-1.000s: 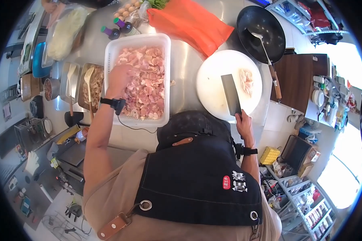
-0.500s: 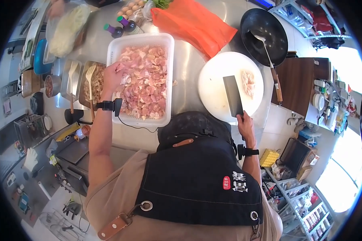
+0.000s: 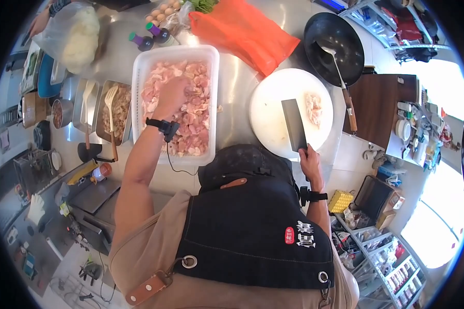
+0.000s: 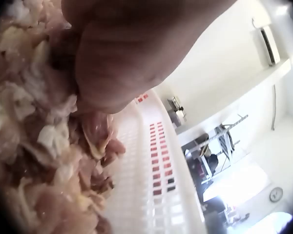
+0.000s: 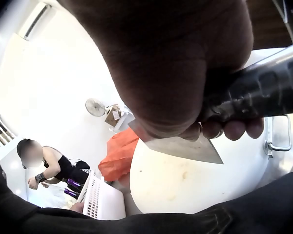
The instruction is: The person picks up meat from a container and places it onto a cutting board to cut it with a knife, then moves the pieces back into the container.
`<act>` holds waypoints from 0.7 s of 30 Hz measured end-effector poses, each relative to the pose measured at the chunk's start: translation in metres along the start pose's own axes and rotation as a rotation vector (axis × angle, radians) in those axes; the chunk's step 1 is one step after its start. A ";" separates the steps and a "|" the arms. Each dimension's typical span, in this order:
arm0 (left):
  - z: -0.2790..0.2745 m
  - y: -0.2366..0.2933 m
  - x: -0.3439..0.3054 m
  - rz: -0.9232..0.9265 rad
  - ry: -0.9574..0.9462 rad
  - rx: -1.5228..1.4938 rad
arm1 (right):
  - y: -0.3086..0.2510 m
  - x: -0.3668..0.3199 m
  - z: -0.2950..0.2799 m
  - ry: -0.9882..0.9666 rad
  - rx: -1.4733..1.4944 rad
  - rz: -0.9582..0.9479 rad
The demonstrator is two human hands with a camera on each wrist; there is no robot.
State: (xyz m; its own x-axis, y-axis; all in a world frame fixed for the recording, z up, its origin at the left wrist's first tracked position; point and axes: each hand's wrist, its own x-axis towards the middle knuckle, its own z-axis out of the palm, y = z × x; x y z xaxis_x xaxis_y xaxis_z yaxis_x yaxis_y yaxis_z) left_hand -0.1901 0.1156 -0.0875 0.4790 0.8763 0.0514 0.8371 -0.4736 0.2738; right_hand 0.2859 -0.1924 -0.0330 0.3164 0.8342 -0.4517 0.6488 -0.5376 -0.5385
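Observation:
My left hand (image 3: 172,97) is down among raw chicken pieces (image 3: 191,136) in a white perforated basket (image 3: 214,103). Its fingers curl into the meat in the left wrist view, their tips hidden among the pieces (image 4: 58,146). With my right hand (image 3: 311,164) I grip a cleaver (image 3: 294,121) by its handle; the fingers wrap round it in the right wrist view. The blade (image 5: 188,150) is over the round white cutting board (image 3: 265,113), left of a small heap of pale raw meat (image 3: 313,109).
A black wok (image 3: 332,46) with a spatula stands beyond the board. Behind lie an orange bag (image 3: 245,33), dark bottles (image 3: 162,36) and eggs (image 3: 165,11). Metal trays (image 3: 117,110) with utensils sit left of the basket. Another person's hand (image 3: 38,23) is near a plastic bag (image 3: 80,38).
My left hand drew back to the basket's left side, then moved forward and right into the chicken. The right hand keeps hold of the cleaver, nearly still. The plastic bag at far left shifted.

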 end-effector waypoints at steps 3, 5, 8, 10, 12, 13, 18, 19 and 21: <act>-0.019 -0.026 0.005 -0.205 -0.233 -0.235 | -0.004 -0.004 0.002 0.015 -0.019 0.017; -0.041 -0.028 0.007 -0.329 -0.360 -0.403 | -0.003 -0.004 0.003 0.019 -0.018 0.023; -0.080 -0.017 -0.005 -0.533 -0.144 -1.349 | 0.001 -0.004 0.007 0.025 0.016 0.009; -0.087 -0.024 -0.010 -0.541 -0.163 -1.501 | 0.004 0.000 0.007 0.036 0.048 -0.014; -0.099 -0.018 -0.010 -0.536 -0.182 -1.697 | 0.003 0.002 0.002 -0.001 0.045 0.004; -0.101 -0.017 -0.011 -0.537 -0.176 -1.698 | 0.004 0.004 0.001 -0.003 0.043 -0.001; -0.104 -0.018 -0.008 -0.420 -0.300 -1.820 | 0.004 0.004 0.000 -0.018 0.014 0.032; -0.105 -0.019 -0.006 -0.416 -0.300 -1.822 | 0.001 0.003 0.000 -0.016 0.013 0.031; -0.107 -0.021 -0.001 -0.334 -0.364 -1.900 | -0.011 -0.001 -0.004 -0.021 0.001 0.013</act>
State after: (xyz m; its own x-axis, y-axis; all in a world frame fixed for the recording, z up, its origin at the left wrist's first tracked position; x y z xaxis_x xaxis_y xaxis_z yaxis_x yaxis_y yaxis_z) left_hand -0.2364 0.1336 0.0099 0.6187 0.7212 -0.3117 -0.3106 0.5889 0.7462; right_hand 0.2815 -0.1874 -0.0236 0.3100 0.8243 -0.4737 0.6443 -0.5485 -0.5329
